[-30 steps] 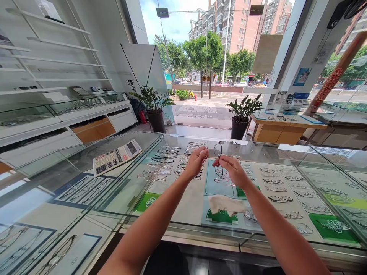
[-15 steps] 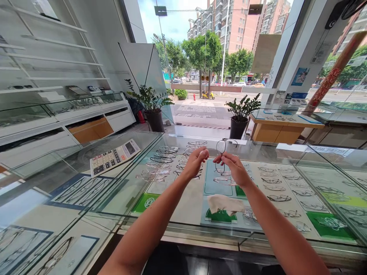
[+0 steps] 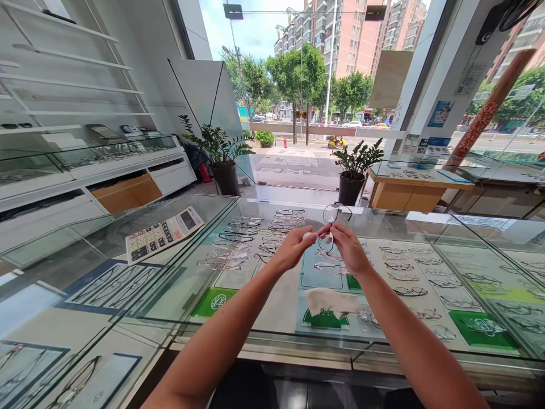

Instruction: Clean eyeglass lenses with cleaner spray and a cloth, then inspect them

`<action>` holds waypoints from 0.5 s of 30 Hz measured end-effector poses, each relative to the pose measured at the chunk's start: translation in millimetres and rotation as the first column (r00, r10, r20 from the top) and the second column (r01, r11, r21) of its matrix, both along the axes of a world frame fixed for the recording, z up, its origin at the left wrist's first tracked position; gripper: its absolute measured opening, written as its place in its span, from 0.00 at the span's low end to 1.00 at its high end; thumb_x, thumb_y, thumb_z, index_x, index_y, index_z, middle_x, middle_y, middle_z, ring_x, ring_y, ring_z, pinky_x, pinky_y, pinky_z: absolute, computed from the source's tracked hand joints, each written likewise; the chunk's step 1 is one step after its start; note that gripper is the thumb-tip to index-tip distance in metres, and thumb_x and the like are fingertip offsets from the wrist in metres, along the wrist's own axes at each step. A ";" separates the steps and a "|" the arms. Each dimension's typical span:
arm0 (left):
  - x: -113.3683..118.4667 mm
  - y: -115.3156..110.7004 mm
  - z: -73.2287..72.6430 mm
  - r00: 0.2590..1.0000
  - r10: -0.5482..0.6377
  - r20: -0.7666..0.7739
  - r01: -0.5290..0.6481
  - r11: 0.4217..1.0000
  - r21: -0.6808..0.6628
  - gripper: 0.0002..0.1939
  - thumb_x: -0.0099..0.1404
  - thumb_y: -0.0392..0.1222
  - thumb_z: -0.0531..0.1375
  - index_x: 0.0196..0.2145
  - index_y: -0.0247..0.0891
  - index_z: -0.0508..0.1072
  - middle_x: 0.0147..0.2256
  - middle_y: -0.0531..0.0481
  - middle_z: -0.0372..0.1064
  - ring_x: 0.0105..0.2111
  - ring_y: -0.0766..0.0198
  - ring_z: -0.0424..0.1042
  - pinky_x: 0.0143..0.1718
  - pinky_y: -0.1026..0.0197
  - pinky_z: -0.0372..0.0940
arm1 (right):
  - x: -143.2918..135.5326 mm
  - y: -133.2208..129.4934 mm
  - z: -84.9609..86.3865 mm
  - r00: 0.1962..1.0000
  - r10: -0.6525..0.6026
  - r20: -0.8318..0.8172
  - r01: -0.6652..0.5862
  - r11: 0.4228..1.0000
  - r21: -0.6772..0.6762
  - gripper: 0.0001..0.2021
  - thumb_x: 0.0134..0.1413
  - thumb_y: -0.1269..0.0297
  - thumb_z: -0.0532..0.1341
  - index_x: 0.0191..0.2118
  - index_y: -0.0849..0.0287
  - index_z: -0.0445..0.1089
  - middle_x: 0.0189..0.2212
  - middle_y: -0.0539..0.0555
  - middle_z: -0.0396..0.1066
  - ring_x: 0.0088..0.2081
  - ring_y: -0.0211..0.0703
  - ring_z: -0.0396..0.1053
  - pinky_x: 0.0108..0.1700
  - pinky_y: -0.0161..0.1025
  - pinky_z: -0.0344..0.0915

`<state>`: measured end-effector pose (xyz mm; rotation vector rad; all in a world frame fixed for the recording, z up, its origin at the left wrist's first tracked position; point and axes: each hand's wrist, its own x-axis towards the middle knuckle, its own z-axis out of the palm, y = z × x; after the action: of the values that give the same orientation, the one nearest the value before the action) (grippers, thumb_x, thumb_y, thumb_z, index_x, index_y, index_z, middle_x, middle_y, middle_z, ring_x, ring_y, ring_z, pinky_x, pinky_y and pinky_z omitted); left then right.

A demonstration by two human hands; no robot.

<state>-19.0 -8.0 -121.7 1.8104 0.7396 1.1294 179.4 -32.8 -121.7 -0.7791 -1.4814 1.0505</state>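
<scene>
My right hand (image 3: 348,245) pinches a pair of thin dark-framed glasses (image 3: 331,213), held on end above the glass counter. My left hand (image 3: 297,245) is closed just left of them, its fingertips beside the frame's bridge. Something small and whitish shows at the left fingertips, too small to make out. A crumpled beige cloth (image 3: 332,302) lies on the counter below my hands, over a green card. Rows of glasses (image 3: 240,233) lie left of my hands, and more glasses (image 3: 402,267) lie to the right.
A large calculator (image 3: 165,234) rests on the counter at the left. Glass edges and seams cross the display counter (image 3: 272,335). Beyond it stand two potted plants (image 3: 224,176) and a wooden display table (image 3: 409,190) at the right.
My left hand has moved right and now meets the glasses near my right fingertips. The glasses remain in my right hand. The view has shifted slightly.
</scene>
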 end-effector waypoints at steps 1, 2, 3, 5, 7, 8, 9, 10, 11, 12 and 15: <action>-0.9 0.9 1.8 0.998 -0.021 0.055 0.024 0.998 -0.053 0.33 0.68 0.74 0.57 0.27 0.39 0.68 0.28 0.51 0.61 0.31 0.61 0.60 0.34 0.60 0.60 | 0.1 -0.3 0.5 1.000 -0.004 -0.002 0.004 1.000 -0.004 0.18 0.70 0.47 0.58 0.41 0.52 0.79 0.46 0.57 0.80 0.47 0.51 0.74 0.51 0.46 0.71; -2.1 2.2 4.0 0.992 -0.045 0.115 0.059 0.991 -0.121 0.36 0.66 0.78 0.57 0.28 0.39 0.70 0.29 0.50 0.62 0.31 0.61 0.61 0.35 0.59 0.63 | 0.3 -0.5 0.9 1.000 -0.005 -0.010 0.005 1.000 -0.008 0.18 0.70 0.47 0.58 0.41 0.52 0.79 0.46 0.57 0.81 0.47 0.51 0.74 0.52 0.47 0.71; -3.6 3.7 6.2 0.982 -0.066 0.175 0.101 0.976 -0.195 0.38 0.64 0.81 0.56 0.28 0.39 0.70 0.29 0.49 0.63 0.30 0.61 0.62 0.35 0.58 0.67 | 0.5 -0.8 1.4 1.000 -0.005 -0.023 0.005 1.000 -0.012 0.17 0.70 0.47 0.58 0.41 0.53 0.79 0.46 0.58 0.81 0.47 0.52 0.74 0.52 0.47 0.71; -6.9 6.6 10.7 0.954 -0.094 0.285 0.186 0.929 -0.319 0.41 0.62 0.85 0.54 0.29 0.39 0.70 0.28 0.50 0.62 0.28 0.62 0.62 0.32 0.58 0.70 | 1.1 -1.3 2.1 0.999 -0.005 -0.052 0.005 1.000 -0.018 0.17 0.70 0.48 0.59 0.42 0.53 0.79 0.45 0.57 0.81 0.48 0.51 0.75 0.54 0.47 0.71; -9.8 8.4 14.2 0.925 -0.105 0.365 0.251 0.891 -0.380 0.41 0.61 0.85 0.54 0.29 0.39 0.69 0.26 0.51 0.60 0.27 0.63 0.62 0.29 0.59 0.70 | 1.7 -1.7 2.5 0.997 -0.005 -0.072 0.003 1.000 -0.021 0.16 0.71 0.49 0.59 0.42 0.52 0.79 0.45 0.57 0.81 0.48 0.51 0.75 0.54 0.47 0.71; -11.0 8.9 15.4 0.914 -0.106 0.393 0.271 0.879 -0.393 0.41 0.62 0.85 0.54 0.28 0.39 0.69 0.26 0.52 0.59 0.27 0.63 0.62 0.28 0.60 0.70 | 2.0 -1.8 2.6 0.997 -0.003 -0.079 0.001 1.000 -0.020 0.16 0.71 0.50 0.59 0.42 0.52 0.79 0.45 0.57 0.81 0.48 0.51 0.75 0.54 0.48 0.71; -11.8 9.1 16.3 0.905 -0.109 0.411 0.287 0.870 -0.401 0.41 0.62 0.85 0.54 0.28 0.39 0.69 0.26 0.52 0.59 0.27 0.63 0.62 0.28 0.60 0.70 | 2.3 -1.9 2.7 0.996 0.001 -0.086 -0.002 1.000 -0.017 0.15 0.71 0.50 0.59 0.41 0.52 0.79 0.44 0.57 0.81 0.48 0.51 0.75 0.54 0.48 0.71; -12.4 9.2 16.8 0.900 -0.109 0.423 0.296 0.864 -0.407 0.41 0.61 0.85 0.55 0.28 0.38 0.69 0.26 0.52 0.58 0.27 0.63 0.62 0.27 0.60 0.70 | 2.6 -2.1 2.8 0.996 0.005 -0.092 -0.006 1.000 -0.015 0.15 0.71 0.50 0.59 0.41 0.52 0.80 0.45 0.57 0.81 0.48 0.52 0.75 0.54 0.48 0.71; -12.8 9.4 17.2 0.896 -0.106 0.432 0.300 0.861 -0.411 0.41 0.61 0.85 0.55 0.28 0.38 0.69 0.26 0.52 0.58 0.27 0.63 0.62 0.27 0.60 0.71 | 2.9 -2.2 3.0 0.996 0.007 -0.093 -0.009 1.000 -0.013 0.15 0.71 0.51 0.59 0.42 0.52 0.80 0.45 0.57 0.81 0.48 0.52 0.75 0.54 0.48 0.71; -13.2 9.6 17.3 0.892 -0.101 0.440 0.301 0.859 -0.414 0.41 0.61 0.85 0.56 0.28 0.38 0.69 0.26 0.52 0.58 0.27 0.63 0.62 0.27 0.60 0.71 | 3.2 -2.2 3.1 0.996 0.006 -0.087 -0.007 1.000 -0.012 0.15 0.71 0.50 0.59 0.42 0.52 0.80 0.45 0.57 0.80 0.48 0.52 0.75 0.53 0.48 0.71; -15.0 11.8 17.7 0.887 -0.061 0.458 0.281 0.858 -0.429 0.41 0.60 0.85 0.57 0.29 0.39 0.67 0.25 0.54 0.57 0.24 0.65 0.60 0.24 0.61 0.70 | 4.2 -2.1 3.1 0.999 -0.014 -0.043 0.014 1.000 -0.004 0.17 0.72 0.49 0.57 0.42 0.51 0.79 0.46 0.58 0.80 0.49 0.53 0.76 0.53 0.49 0.72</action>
<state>-34.0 3.8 -104.0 1.1213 0.5170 1.0526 183.6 -34.9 -118.5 -0.7636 -1.4360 1.0534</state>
